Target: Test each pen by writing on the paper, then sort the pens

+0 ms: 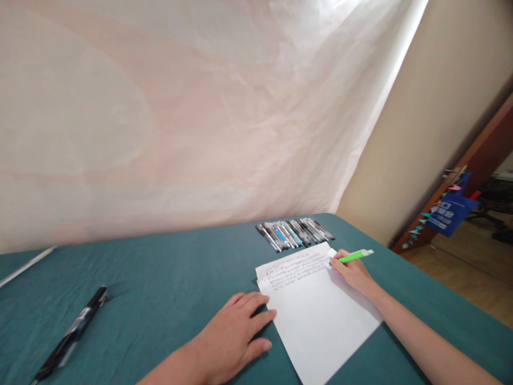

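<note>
A sheet of white paper (316, 326) lies slanted on the table, with several lines of dark handwriting across its upper part. My right hand (355, 274) grips a bright green pen (355, 256) near the paper's upper right edge; the pen's tip is mostly hidden by the fingers. A small white piece (332, 252) shows beside those fingers. My left hand (238, 334) lies palm down with its fingers spread, the fingertips resting on the paper's left edge and the rest on the tablecloth.
Several pens (294, 233) lie side by side in a row beyond the paper. A folded black stand or tripod (74, 337) is at the left on the green tablecloth (160, 278), near a white rod (28, 266). Behind hangs a pale curtain (200, 117); a door (452, 176) stands at the right.
</note>
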The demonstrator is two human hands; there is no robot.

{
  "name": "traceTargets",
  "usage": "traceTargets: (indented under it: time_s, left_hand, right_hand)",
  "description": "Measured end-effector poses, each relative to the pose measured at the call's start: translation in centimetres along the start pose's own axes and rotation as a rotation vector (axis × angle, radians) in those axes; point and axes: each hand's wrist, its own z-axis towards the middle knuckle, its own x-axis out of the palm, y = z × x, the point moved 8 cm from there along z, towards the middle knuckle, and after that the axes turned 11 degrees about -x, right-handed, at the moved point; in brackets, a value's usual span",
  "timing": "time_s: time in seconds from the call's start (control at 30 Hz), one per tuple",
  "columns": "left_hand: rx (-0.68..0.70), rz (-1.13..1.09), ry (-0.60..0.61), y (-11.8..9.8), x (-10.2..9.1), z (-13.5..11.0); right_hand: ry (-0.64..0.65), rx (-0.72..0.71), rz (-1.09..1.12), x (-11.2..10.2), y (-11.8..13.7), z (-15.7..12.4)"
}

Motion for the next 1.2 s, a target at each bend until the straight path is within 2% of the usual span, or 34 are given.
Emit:
traceTargets:
  time_s: [0.63,0.9,1.2]
  left_hand:
    - [0.007,-0.005,-0.021,0.1,0.1,0.0]
    - [0.001,-0.020,-0.021,0.1,0.0,-0.1]
    - [-0.001,-0.004,-0.003,-0.1,-0.2,0.0]
  right_hand:
    - [-0.014,-0.008,-0.071,0.0,-0.5,0.2]
    - [-0.017,0.006,0.001,-0.1,0.0,0.1]
    - [-0.074,0.091,0.131,0.1,-1.3,-0.4]
